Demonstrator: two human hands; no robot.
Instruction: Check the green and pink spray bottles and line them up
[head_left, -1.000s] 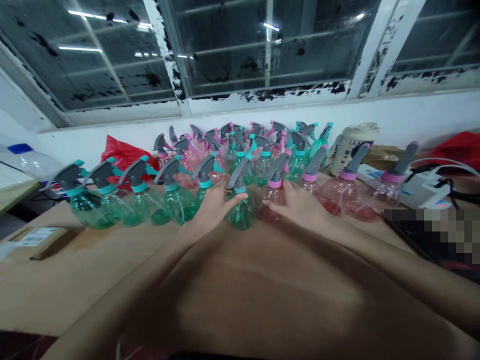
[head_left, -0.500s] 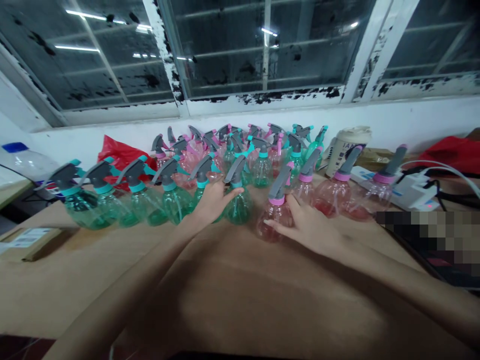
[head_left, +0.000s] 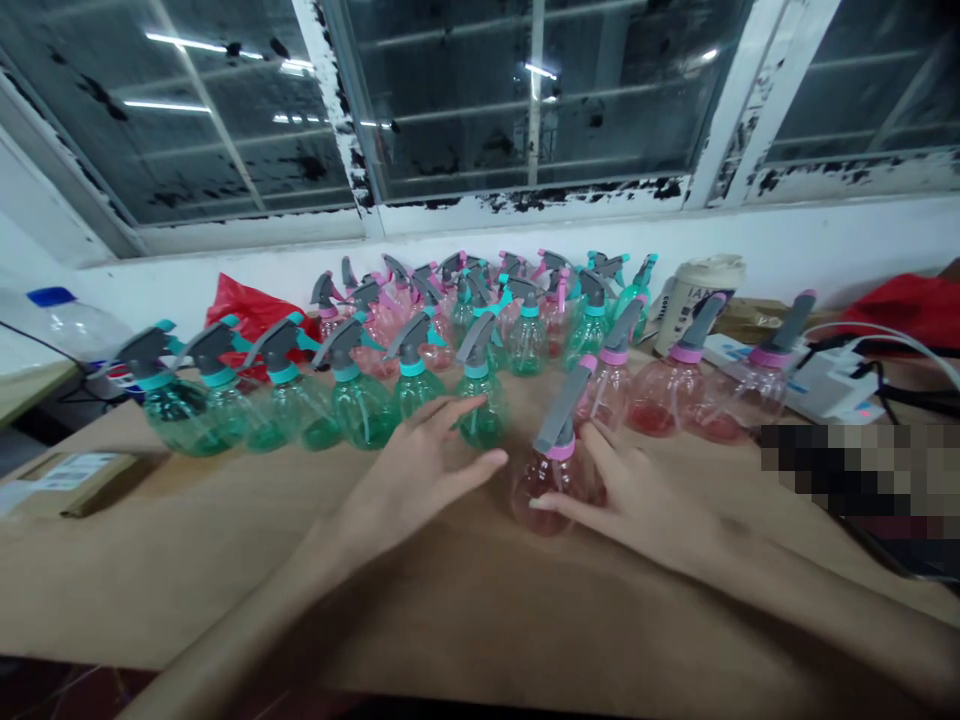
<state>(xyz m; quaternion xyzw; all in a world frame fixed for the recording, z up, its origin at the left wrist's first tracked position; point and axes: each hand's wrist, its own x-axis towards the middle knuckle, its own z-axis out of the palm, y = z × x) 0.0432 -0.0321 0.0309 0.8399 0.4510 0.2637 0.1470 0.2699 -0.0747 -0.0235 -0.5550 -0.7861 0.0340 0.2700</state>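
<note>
In the head view, the right hand (head_left: 637, 500) held a pink spray bottle (head_left: 544, 480), its thumb lying across the near face and the other fingers wrapped behind on the right side. This bottle was at the middle of the worktop (head_left: 97, 590), nearer than the others; whether its base touched the wood could not be told. The left hand (head_left: 412, 470) had its thumb spread well away from its forefinger, with nothing between them. The forefinger reached across in front of the end green spray bottle (head_left: 491, 425), the rightmost green one in the front row; contact there was not clear.

As judged from the layout, the work stood partway. The front row of green spray bottles (head_left: 367, 410), six including the end one, stood side by side on the left, grey trigger heads all slanting alike. Three pink row bottles (head_left: 667, 395) stood together on the right. Between the two colours lay a gap, with the held bottle just nearer than it and out of line, so that one seemed the unsettled piece. Farther off, by the wall, a crowded far cluster (head_left: 527, 345) mixed pink and green, its heads pointing various ways; that group looked unordered, and its count was hard to make out. A paper cup (head_left: 694, 300) stood right of the cluster, and a red plastic bag (head_left: 240, 310) lay left of it.
</note>
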